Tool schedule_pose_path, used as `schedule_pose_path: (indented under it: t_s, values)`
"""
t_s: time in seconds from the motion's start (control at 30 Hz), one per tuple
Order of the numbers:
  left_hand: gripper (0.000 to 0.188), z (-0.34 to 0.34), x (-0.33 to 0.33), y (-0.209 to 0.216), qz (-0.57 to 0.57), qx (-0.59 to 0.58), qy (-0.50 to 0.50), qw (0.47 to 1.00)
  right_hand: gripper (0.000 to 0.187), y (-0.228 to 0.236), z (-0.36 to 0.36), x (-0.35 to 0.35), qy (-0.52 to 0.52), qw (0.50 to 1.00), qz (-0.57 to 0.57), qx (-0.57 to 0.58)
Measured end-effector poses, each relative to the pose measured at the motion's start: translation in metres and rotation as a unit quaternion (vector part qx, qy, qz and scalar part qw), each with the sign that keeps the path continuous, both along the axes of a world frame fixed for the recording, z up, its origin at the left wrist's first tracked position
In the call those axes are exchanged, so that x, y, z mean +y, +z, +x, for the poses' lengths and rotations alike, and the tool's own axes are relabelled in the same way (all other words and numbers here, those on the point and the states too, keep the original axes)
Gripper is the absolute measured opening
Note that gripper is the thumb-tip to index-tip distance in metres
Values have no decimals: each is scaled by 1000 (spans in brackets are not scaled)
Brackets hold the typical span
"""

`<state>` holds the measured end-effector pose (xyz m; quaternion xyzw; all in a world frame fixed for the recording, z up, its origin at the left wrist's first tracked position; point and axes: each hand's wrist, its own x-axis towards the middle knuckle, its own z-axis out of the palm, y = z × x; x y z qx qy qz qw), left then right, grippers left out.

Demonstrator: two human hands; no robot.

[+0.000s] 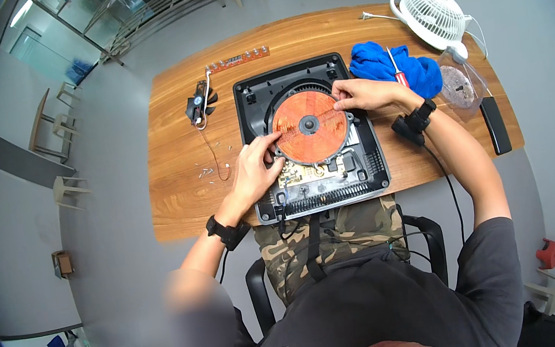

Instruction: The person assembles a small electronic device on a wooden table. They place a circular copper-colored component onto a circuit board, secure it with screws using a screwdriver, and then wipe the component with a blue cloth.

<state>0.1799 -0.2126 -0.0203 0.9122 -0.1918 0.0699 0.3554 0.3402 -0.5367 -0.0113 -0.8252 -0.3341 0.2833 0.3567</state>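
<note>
An opened black induction cooker housing [252, 117] lies on the table in front of me. Over its middle is the round copper induction coil [316, 143], with a dark hub at its centre. My left hand [254, 169] grips the coil's left rim, fingertips on the winding and thumb lower down. At the upper right rim, my right hand [362, 94] pinches the coil's edge between thumb and fingers. A tan circuit board [296, 176] shows partly below the coil. Whether the coil rests in the housing or is slightly raised, I cannot tell.
Left of the housing lie a small black fan [198, 104], a narrow orange button board [238, 60] and scattered small bits. On the right are a blue cloth [375, 57], a screwdriver [400, 76], a clear plastic bag [457, 88], a black phone-like slab [495, 125] and a white fan [428, 10].
</note>
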Motion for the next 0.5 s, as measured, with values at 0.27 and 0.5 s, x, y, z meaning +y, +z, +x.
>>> schedule_pose_path:
  t_s: [0.27,0.5]
  values:
    - [54,-1,2,-3,-3,-14,-4,1000,30,-6,1,-1,-3,1000,7,-14]
    - [54,-2,3,-6,-45,9,5,999,28,-4,1,0,-3,1000,9,1]
